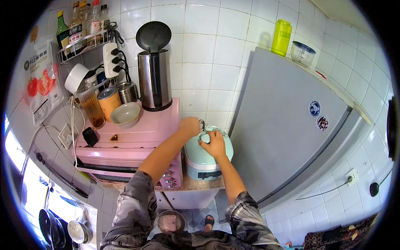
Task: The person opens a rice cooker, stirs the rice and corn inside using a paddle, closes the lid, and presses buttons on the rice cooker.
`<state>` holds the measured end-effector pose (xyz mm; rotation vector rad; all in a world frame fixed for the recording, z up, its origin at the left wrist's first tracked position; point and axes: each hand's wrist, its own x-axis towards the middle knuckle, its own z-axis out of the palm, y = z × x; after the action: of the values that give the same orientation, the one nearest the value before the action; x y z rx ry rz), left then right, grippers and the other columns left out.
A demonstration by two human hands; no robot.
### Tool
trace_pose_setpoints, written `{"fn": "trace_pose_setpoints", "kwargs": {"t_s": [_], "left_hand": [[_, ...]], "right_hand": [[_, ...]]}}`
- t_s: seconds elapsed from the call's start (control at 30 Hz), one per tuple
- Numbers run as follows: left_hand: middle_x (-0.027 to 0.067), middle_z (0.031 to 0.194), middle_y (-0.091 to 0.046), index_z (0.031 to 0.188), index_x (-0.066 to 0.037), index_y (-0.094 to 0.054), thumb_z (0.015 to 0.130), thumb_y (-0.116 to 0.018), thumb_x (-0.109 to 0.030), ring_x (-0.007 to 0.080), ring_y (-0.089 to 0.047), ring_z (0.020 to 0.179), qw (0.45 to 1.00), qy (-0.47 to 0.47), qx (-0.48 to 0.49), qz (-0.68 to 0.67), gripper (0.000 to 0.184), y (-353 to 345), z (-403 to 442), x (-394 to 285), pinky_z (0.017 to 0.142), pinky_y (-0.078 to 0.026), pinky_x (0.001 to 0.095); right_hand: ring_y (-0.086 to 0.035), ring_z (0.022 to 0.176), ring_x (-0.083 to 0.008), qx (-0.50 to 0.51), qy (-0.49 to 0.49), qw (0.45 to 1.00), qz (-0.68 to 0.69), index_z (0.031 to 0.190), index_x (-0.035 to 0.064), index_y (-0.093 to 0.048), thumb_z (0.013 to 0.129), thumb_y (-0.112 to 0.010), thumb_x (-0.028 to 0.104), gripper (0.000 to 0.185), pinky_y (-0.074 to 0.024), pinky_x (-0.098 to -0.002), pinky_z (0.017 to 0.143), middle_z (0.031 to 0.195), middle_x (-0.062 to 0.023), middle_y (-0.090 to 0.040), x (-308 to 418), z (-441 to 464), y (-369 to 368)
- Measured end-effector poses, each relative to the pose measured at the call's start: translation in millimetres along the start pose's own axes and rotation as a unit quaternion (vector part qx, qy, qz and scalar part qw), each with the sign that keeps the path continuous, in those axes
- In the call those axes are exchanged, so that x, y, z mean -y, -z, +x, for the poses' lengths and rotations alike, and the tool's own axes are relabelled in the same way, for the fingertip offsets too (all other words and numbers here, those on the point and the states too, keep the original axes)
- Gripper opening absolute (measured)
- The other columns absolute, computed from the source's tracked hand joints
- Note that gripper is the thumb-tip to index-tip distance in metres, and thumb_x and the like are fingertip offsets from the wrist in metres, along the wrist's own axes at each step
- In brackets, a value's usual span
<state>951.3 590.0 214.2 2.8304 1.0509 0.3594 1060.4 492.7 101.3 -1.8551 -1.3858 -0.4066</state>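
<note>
A mint-green rice cooker stands on the counter between the pink oven and the fridge, its lid down. My left hand is closed in a fist over the lid's back left part. A small shiny metal piece shows beside its fingers; its kind is unclear. My right hand curls over the top of the lid, fingers and thumb around a small pale cap. Whether the cap is fixed to the lid or loose, I cannot tell.
To the left, a pink oven carries an electric kettle with its lid up, a bowl and an orange can. A grey fridge flanks the right. A basin sits on the floor.
</note>
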Motion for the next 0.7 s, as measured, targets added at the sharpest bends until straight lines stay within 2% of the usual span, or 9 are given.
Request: {"fn": "trace_pose_setpoints", "kwargs": {"t_s": [0.17,0.23,0.37,0.43,0.5,0.57,0.67,0.7], "left_hand": [[0.0225,0.086,-0.065,0.082,0.0,-0.068,0.068,-0.058,-0.01,0.0355,-0.064,0.083,1.0,0.004,0.006,0.002,0.019,2,0,-2,0.072,-0.052,0.0426],[0.0165,0.092,-0.066,0.087,-0.005,-0.068,0.072,-0.061,-0.015,0.0311,-0.064,0.089,0.999,0.016,0.031,0.025,0.02,2,1,-2,0.076,-0.052,0.0383],[0.0164,0.093,-0.066,0.087,-0.005,-0.068,0.072,-0.061,-0.015,0.0312,-0.064,0.09,0.999,0.016,0.03,0.021,0.02,1,1,-2,0.076,-0.052,0.0378],[0.0214,0.083,-0.065,0.08,-0.001,-0.068,0.067,-0.059,-0.01,0.0348,-0.065,0.081,1.0,-0.004,-0.008,0.008,0.019,-1,1,0,0.071,-0.052,0.0413],[0.0211,0.083,-0.065,0.08,-0.001,-0.068,0.067,-0.059,-0.011,0.0345,-0.065,0.081,1.0,-0.006,-0.005,0.008,0.019,-2,1,1,0.07,-0.052,0.0416],[0.0209,0.083,-0.065,0.081,-0.001,-0.068,0.067,-0.059,-0.011,0.0341,-0.065,0.081,1.0,-0.007,-0.002,0.009,0.019,-2,1,-1,0.07,-0.052,0.0418],[0.0201,0.083,-0.066,0.081,-0.002,-0.069,0.068,-0.058,-0.012,0.0338,-0.065,0.08,1.0,-0.006,0.002,0.013,0.019,-1,4,-4,0.07,-0.052,0.0427],[0.0191,0.088,-0.066,0.083,-0.003,-0.068,0.07,-0.058,-0.012,0.0329,-0.065,0.084,1.0,-0.001,0.019,0.017,0.019,2,3,-6,0.072,-0.052,0.0412]], "right_hand": [[-0.05,0.094,-0.0346,0.004,0.001,1.0,-0.007,0.1,0.0027,-0.058,0.068,-0.068,0.042,0.052,-0.0423,-0.0431,0.082,0.097,-0.0176,-0.051,2,0,2],[-0.05,0.094,-0.0344,0.003,-0.002,1.0,-0.009,0.101,0.0027,-0.059,0.068,-0.068,0.043,0.052,-0.0425,-0.0429,0.081,0.097,-0.0176,-0.051,2,0,1],[-0.05,0.092,-0.0338,0.005,-0.01,1.0,-0.022,0.102,0.0028,-0.059,0.069,-0.068,0.045,0.054,-0.0428,-0.0427,0.08,0.097,-0.0178,-0.051,4,-1,1],[-0.05,0.092,-0.0339,0.005,-0.01,1.0,-0.028,0.102,0.0023,-0.059,0.069,-0.068,0.045,0.055,-0.0428,-0.0428,0.079,0.097,-0.0182,-0.05,3,-1,0],[-0.05,0.091,-0.0341,0.006,-0.01,0.999,-0.033,0.103,0.0018,-0.059,0.069,-0.068,0.046,0.056,-0.0427,-0.043,0.079,0.097,-0.0186,-0.05,6,-1,-1],[-0.049,0.09,-0.0352,0.003,-0.062,0.995,-0.072,0.101,-0.001,-0.058,0.07,-0.067,0.046,0.057,-0.0427,-0.0433,0.078,0.096,-0.02,-0.05,14,-2,-4],[-0.049,0.089,-0.0363,-0.054,-0.086,0.989,-0.104,0.1,-0.0034,-0.057,0.071,-0.066,0.046,0.058,-0.0428,-0.0434,0.078,0.095,-0.0209,-0.05,21,-5,-13],[-0.049,0.089,-0.0363,-0.054,-0.087,0.989,-0.103,0.1,-0.0034,-0.057,0.071,-0.066,0.046,0.058,-0.0428,-0.0434,0.078,0.095,-0.0209,-0.05,22,-5,-14]]}}
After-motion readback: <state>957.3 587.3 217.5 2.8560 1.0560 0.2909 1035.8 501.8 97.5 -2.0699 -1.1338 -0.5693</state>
